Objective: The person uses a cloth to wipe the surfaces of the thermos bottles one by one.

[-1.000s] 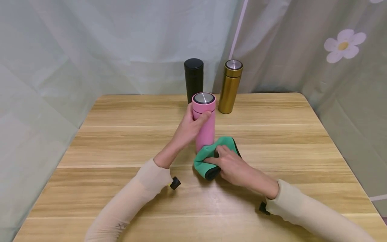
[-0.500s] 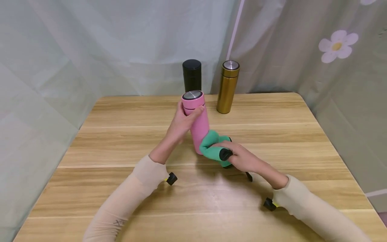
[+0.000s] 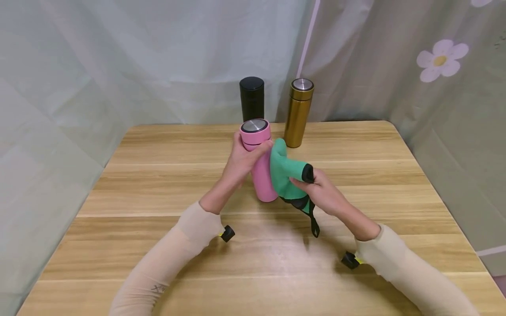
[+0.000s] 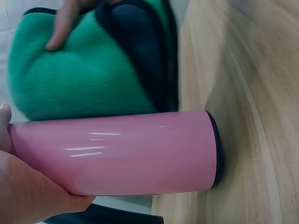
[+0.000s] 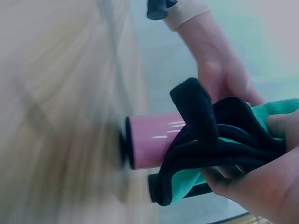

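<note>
A pink thermos flask with a silver-topped lid leans slightly over the middle of the table. My left hand grips it just below the lid, thumb across the front. A folded green cloth with black edging and a hanging loop lies against the flask's right side. My right hand pinches that cloth from the right. In the left wrist view the cloth runs along the flask's wall, and the flask's black base shows close to the table; whether it touches cannot be told.
Behind the pink flask stand a black thermos flask, partly hidden by it, and a gold thermos flask to the right. All are on a wood-grain table. A pale curtain hangs along the back and sides.
The pink flask first tipped and shifted left, then came back a little right. My right hand has moved up and right, bringing the cloth from the flask's lower part to higher on its right side.
</note>
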A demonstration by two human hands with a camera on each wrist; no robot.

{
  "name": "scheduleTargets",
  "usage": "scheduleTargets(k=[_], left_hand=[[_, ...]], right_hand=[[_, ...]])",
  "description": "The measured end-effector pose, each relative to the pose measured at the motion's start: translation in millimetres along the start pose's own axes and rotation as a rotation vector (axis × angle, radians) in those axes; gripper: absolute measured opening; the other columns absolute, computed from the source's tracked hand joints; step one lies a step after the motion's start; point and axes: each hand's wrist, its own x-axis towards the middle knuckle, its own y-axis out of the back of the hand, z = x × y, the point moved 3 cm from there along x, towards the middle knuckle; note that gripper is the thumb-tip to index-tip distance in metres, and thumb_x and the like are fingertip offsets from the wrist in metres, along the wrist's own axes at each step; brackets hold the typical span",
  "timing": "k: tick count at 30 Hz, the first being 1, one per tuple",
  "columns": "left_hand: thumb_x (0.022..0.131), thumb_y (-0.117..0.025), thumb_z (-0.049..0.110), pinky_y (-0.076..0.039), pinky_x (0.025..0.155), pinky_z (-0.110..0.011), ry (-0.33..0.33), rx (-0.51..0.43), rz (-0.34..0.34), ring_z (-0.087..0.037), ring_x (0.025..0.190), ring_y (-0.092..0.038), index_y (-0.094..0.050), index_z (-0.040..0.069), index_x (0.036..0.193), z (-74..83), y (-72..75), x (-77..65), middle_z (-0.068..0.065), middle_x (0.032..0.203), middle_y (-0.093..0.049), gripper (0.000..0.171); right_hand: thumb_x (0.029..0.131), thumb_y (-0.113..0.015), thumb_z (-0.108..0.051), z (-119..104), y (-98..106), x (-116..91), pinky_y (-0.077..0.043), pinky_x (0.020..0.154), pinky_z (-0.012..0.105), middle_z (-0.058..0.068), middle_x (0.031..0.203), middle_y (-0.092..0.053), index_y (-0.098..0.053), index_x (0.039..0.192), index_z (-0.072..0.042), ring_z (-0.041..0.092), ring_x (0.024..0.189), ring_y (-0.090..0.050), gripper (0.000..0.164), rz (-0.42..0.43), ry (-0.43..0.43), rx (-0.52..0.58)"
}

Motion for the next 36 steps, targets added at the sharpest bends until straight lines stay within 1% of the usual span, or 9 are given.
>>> scheduleTargets(k=[5,9,12,16,21,25,31,33,36], left_hand=[[0.095,-0.075,0.023,-0.045,0.108,-0.047,-0.011,0.004,-0.004,-0.028,0.126,-0.054,-0.022,0.012,0.156,1.6,-2.7,0.5,-0.012,0.143,-0.047,0.081],[0.102,-0.066,0.025,-0.043,0.112,-0.045,-0.010,0.013,-0.030,-0.027,0.132,-0.052,-0.025,0.012,0.159,4.6,-4.1,1.2,-0.013,0.148,-0.046,0.072],[0.106,-0.059,0.028,-0.041,0.113,-0.043,0.006,0.018,-0.058,-0.026,0.136,-0.047,-0.023,0.013,0.161,6.3,-4.8,0.6,-0.013,0.152,-0.042,0.067],[0.109,-0.052,0.021,-0.039,0.114,-0.044,-0.009,-0.045,-0.107,-0.028,0.135,-0.046,-0.018,0.012,0.162,7.5,-5.2,-1.2,-0.016,0.154,-0.039,0.063],[0.109,-0.049,0.017,-0.040,0.113,-0.043,-0.023,-0.088,-0.153,-0.028,0.132,-0.047,-0.016,0.011,0.162,8.1,-4.2,-3.3,-0.016,0.153,-0.038,0.063],[0.109,-0.046,0.014,-0.045,0.107,-0.037,-0.017,-0.115,-0.199,-0.028,0.131,-0.045,-0.014,0.009,0.161,8.0,-2.1,-2.7,-0.018,0.155,-0.035,0.061],[0.109,-0.047,0.025,-0.050,0.097,-0.034,0.024,-0.083,-0.253,-0.028,0.121,-0.052,-0.013,0.014,0.160,9.2,1.4,-1.3,-0.018,0.147,-0.040,0.062],[0.106,-0.049,0.029,-0.051,0.094,-0.034,0.030,-0.075,-0.271,-0.028,0.116,-0.055,-0.015,0.014,0.159,9.3,2.3,-0.4,-0.018,0.143,-0.044,0.064],[0.104,-0.052,0.033,-0.054,0.091,-0.033,0.027,-0.057,-0.298,-0.028,0.113,-0.057,-0.019,0.013,0.156,9.4,3.9,1.2,-0.017,0.137,-0.048,0.065]], right_hand=[[0.106,-0.057,-0.009,-16.9,0.0,3.1,-0.045,0.109,0.050,0.011,0.150,-0.054,-0.051,0.150,-0.003,0.027,0.134,-0.053,0.045,0.043,0.108,-0.036],[0.104,-0.057,-0.004,-31.0,-2.9,4.4,-0.051,0.102,0.043,0.004,0.145,-0.057,-0.054,0.148,-0.007,0.022,0.126,-0.058,0.044,0.083,0.243,-0.075],[0.101,-0.053,0.002,-40.6,-7.5,4.2,-0.051,0.098,0.040,0.002,0.144,-0.055,-0.059,0.144,-0.008,0.021,0.124,-0.056,0.044,0.104,0.364,-0.148],[0.095,-0.052,0.007,-47.6,-16.3,3.9,-0.048,0.099,0.046,0.005,0.145,-0.054,-0.065,0.138,-0.008,0.025,0.132,-0.050,0.047,0.100,0.502,-0.288],[0.092,-0.053,0.006,-48.4,-24.1,3.0,-0.040,0.110,0.053,0.008,0.147,-0.054,-0.066,0.138,-0.010,0.031,0.142,-0.041,0.050,0.063,0.636,-0.436],[0.087,-0.048,0.008,-43.9,-26.5,3.4,-0.034,0.115,0.052,0.008,0.150,-0.051,-0.063,0.141,-0.012,0.030,0.143,-0.038,0.060,0.011,0.691,-0.504],[0.081,-0.048,0.009,-39.8,-31.0,3.8,-0.033,0.116,0.055,0.011,0.152,-0.050,-0.062,0.143,-0.013,0.032,0.144,-0.036,0.067,-0.043,0.705,-0.610],[0.083,-0.051,0.008,-38.7,-33.4,4.0,-0.035,0.114,0.056,0.012,0.152,-0.051,-0.062,0.143,-0.014,0.033,0.143,-0.038,0.065,-0.051,0.711,-0.660],[0.089,-0.059,0.002,-36.7,-37.4,3.9,-0.036,0.113,0.057,0.011,0.151,-0.053,-0.063,0.143,-0.015,0.033,0.142,-0.040,0.056,-0.058,0.720,-0.735]])
